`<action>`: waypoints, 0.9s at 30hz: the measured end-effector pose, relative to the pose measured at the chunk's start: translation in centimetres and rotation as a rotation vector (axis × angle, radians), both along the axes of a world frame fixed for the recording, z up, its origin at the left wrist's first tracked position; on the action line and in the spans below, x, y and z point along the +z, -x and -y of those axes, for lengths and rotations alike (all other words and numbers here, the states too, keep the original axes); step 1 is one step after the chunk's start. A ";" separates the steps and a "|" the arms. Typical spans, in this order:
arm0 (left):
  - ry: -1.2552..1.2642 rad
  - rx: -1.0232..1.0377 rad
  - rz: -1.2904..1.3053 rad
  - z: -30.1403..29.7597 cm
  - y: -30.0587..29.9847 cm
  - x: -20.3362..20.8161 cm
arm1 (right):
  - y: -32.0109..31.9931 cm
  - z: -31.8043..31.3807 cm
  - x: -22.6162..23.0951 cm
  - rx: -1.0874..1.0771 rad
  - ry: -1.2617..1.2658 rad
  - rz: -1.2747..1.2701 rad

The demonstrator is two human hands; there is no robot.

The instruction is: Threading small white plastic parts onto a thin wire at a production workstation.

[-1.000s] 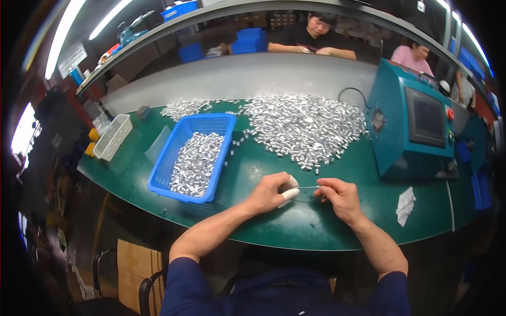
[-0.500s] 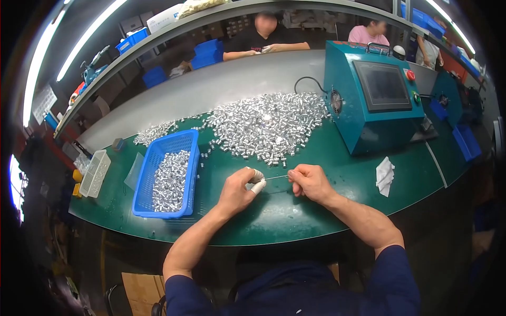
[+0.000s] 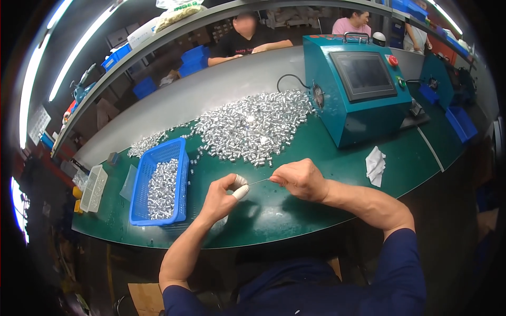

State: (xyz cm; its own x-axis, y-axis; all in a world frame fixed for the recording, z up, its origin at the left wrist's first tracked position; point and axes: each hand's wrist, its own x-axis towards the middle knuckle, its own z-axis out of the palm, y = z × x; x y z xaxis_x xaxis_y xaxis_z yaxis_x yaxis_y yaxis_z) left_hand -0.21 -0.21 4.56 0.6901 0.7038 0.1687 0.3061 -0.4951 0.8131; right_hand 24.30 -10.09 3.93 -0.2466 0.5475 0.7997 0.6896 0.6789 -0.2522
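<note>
Above the near part of the green bench, my left hand [image 3: 220, 197] is closed in a pinch, with white covers on its thumb and forefinger. What sits between those fingertips is too small or hidden to make out. A thin metal rod [image 3: 260, 182] runs from there to my right hand [image 3: 303, 181], which is closed around its other end. Beyond the hands lies a big heap of small silver metal sleeves [image 3: 247, 126] on the bench. More of the same pieces fill the bottom of a blue plastic basket [image 3: 182, 189], left of my left hand.
A teal machine [image 3: 348, 105] with a dark screen stands at the back right. Near it lies a crumpled white cloth [image 3: 375, 166]. A white tray [image 3: 95, 188] is at the far left. A metal shelf [image 3: 221, 9] crosses overhead; other people sit beyond the bench.
My right hand has rotated, its back now turned upward, still holding the rod. My left hand keeps its pinch. The whole view has shifted slightly.
</note>
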 end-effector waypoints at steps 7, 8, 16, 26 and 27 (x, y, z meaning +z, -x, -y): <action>0.388 0.090 0.042 -0.9 4.7 0.4 | -3.7 0.6 2.6 -0.113 -0.086 -0.135; 0.181 0.155 0.008 -0.3 5.4 1.3 | -3.9 0.5 2.5 -0.117 -0.023 -0.168; -0.462 0.084 -0.205 3.1 5.7 -3.2 | -4.1 -2.2 -3.6 -0.079 0.230 -0.399; -0.641 0.228 -0.139 5.3 5.8 -1.1 | -4.3 -1.3 -5.2 -0.047 0.650 -0.655; -0.636 0.255 -0.103 5.5 6.0 -0.5 | -4.2 -1.1 -5.3 -0.043 0.636 -0.648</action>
State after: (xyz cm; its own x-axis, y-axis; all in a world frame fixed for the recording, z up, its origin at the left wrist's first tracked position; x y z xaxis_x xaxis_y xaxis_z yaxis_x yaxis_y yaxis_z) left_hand -6.19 -5.71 4.09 0.5511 0.6318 0.5451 0.5358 -0.7687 0.3492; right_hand 28.54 -9.03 -1.35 0.1768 0.9315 0.3180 0.3036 0.2557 -0.9178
